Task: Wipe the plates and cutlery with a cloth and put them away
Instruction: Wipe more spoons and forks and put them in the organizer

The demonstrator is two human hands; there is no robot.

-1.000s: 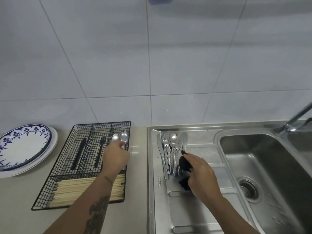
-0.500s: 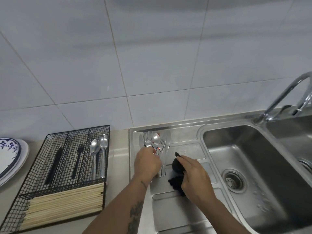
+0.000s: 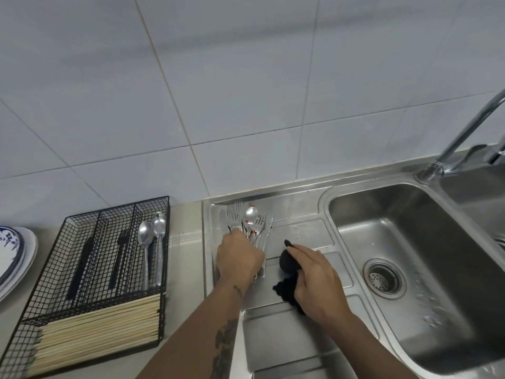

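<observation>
So we've just dropped a second spoon (image 3: 159, 243) into the black wire organizer (image 3: 90, 280), where it lies beside the first spoon (image 3: 144, 250), and our left hand (image 3: 239, 259) has come back over to the cutlery pile (image 3: 246, 225) on the sink drainboard (image 3: 300, 233). The fingers are curled down onto the handles, though we can't tell if anything's actually gripped yet. Our right hand (image 3: 314, 280) is holding the bunched black cloth (image 3: 287, 274) just beside the pile. The plates (image 3: 13, 255) sit stacked at the far left. Two pieces stowed, then, and plenty of forks left to wipe.
</observation>
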